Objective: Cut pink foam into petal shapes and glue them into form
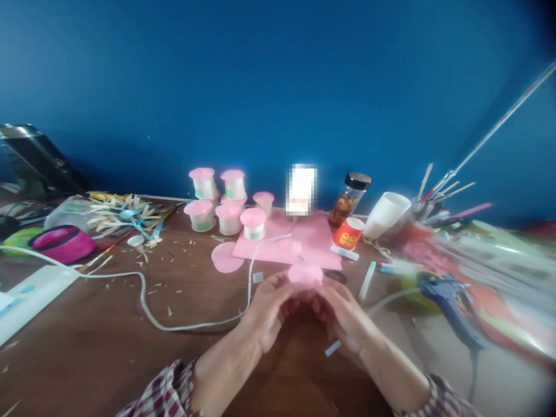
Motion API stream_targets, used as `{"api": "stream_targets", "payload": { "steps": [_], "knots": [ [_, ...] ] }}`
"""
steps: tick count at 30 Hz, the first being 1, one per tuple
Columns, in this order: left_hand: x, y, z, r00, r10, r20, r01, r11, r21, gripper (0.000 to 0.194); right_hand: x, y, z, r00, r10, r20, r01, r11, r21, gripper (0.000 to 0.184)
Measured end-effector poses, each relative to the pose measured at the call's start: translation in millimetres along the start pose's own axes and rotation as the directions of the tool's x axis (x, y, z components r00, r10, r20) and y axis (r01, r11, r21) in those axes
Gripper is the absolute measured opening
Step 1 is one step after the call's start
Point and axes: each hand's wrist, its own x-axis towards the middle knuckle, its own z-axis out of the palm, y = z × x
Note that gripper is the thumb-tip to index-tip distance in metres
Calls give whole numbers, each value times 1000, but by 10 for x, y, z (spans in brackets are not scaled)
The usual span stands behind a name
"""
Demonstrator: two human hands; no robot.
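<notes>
A pink paper circle (306, 274) is held up above the front of the table between both hands. My left hand (273, 298) grips its left edge, with the thumb on top. My right hand (341, 307) pinches the right edge in the same way. Whether a cup sits under the circle is hidden by the fingers. Beyond the hands lies pink paper (319, 237) in sheets. To the left stand several white cups topped with pink circles (202, 215), some of them stacked. A loose pink circle (227, 258) lies flat in front of them.
A white cable (174, 329) loops across the brown table on the left. A blue glue gun (452, 307) rests on the right, near a capped marker (367, 281). Behind are a red paper cup (348, 233), a dark-lidded jar (351, 197) and a lit, blurred-out screen (302, 190).
</notes>
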Motion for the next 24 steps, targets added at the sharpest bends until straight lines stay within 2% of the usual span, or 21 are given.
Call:
{"api": "stream_targets", "payload": {
  "steps": [4,9,15,20,24],
  "knots": [
    [-28,4,25,999,47,-1,-47,999,-11,36,-16,-17,7,999,21,-39,-20,999,30,27],
    [-33,-26,-1,989,144,-9,-144,988,48,44,-18,-8,0,1000,-4,-16,5,997,76,26],
    [-42,1,22,994,106,-5,-106,994,21,45,-20,-16,0,999,-26,-23,28,996,87,25],
    [-34,7,5,994,106,4,-106,994,-12,34,-15,-30,7,999,-27,-34,29,998,60,24],
    [-33,-8,1,995,99,9,-99,995,32,42,-6,-5,-1,999,-37,-25,39,998,53,23]
  ]
}}
